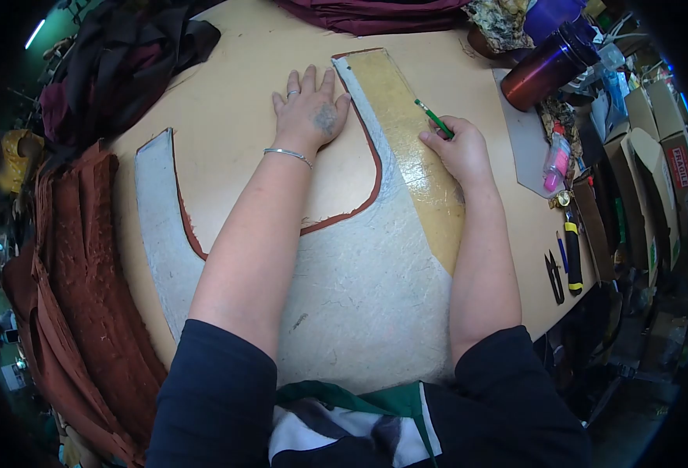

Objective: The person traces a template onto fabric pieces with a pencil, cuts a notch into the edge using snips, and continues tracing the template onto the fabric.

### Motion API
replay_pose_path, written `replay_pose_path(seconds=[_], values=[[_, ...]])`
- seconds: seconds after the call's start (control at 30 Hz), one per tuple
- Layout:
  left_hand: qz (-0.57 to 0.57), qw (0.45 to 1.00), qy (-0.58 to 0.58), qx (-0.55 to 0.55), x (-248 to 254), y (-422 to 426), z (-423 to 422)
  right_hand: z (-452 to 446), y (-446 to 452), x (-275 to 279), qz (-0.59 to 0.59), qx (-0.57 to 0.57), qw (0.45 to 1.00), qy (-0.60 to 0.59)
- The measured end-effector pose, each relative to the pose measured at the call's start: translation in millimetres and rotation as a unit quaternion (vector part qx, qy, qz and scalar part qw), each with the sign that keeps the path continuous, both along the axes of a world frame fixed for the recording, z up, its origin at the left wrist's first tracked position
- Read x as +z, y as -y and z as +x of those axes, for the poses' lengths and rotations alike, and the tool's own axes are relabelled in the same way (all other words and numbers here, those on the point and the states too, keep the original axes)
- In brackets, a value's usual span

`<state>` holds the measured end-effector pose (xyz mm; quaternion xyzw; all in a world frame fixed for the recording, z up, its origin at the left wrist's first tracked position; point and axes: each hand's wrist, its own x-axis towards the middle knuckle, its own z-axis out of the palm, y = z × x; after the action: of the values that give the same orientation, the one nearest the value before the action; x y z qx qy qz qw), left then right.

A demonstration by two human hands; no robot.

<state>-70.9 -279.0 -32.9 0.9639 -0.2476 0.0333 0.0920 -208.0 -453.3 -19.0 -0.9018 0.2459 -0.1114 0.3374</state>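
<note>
My left hand [309,115] lies flat with fingers spread, at the inner edge of a large grey pattern piece [359,296] with a U-shaped cutout. A ring and a bracelet are on this hand and wrist. My right hand [462,150] is closed around a green pencil [436,119], over the right edge of a shiny yellowish strip [406,117] on the pattern piece. Where the pencil's lower end is, my hand hides it. Reddish-brown cloth [344,217] shows as a narrow border along the cutout, under the pattern piece.
The tan table [235,86] carries dark cloth [125,62], maroon cloth [375,15] and a brown cloth pile [86,273]. On the right are a tumbler [542,74], a pink-capped bottle [556,164], thread snips [554,277], a yellow-black tool [572,253] and cardboard boxes [663,164].
</note>
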Motion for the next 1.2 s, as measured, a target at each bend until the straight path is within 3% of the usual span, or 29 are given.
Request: replay_pose_path(seconds=[0.2, 0.3, 0.4, 0.5, 0.6, 0.67, 0.73, 0.8, 1.0, 1.2], values=[[-0.004, 0.995, -0.077, 0.068, 7, 14, -7, -2, -4, 2, -0.025, 0.006, 0.999, 0.023], [-0.039, 0.996, -0.046, 0.067, 8, 19, -11, -4, -5, 1, -0.033, 0.008, 0.999, 0.038], [-0.031, 0.996, 0.022, -0.082, 10, 13, -8, -4, -6, 2, -0.040, 0.013, 0.998, 0.045], [-0.013, 0.992, -0.109, -0.059, 20, 15, -3, -4, -5, 0, -0.078, 0.014, 0.996, 0.038], [-0.011, 0.995, -0.083, -0.056, 17, 16, -4, 14, -5, 7, 0.136, -0.009, 0.986, 0.096], [-0.010, 0.995, -0.080, -0.056, 14, 16, -4, 35, -13, 36, 0.316, -0.011, 0.934, 0.164], [-0.004, 0.995, -0.076, -0.059, 15, 17, -1, 72, -16, 43, 0.364, 0.053, 0.888, 0.274], [0.010, 0.995, -0.071, -0.063, 18, 17, 3, 121, -6, 33, 0.322, 0.085, 0.907, 0.258], [0.013, 0.995, -0.039, -0.093, 12, 12, 15, 194, -18, -18, 0.356, 0.053, 0.900, 0.246], [0.023, 0.995, 0.005, -0.097, 1, 12, 20, 204, -1, -32, 0.144, 0.070, 0.961, 0.226]])
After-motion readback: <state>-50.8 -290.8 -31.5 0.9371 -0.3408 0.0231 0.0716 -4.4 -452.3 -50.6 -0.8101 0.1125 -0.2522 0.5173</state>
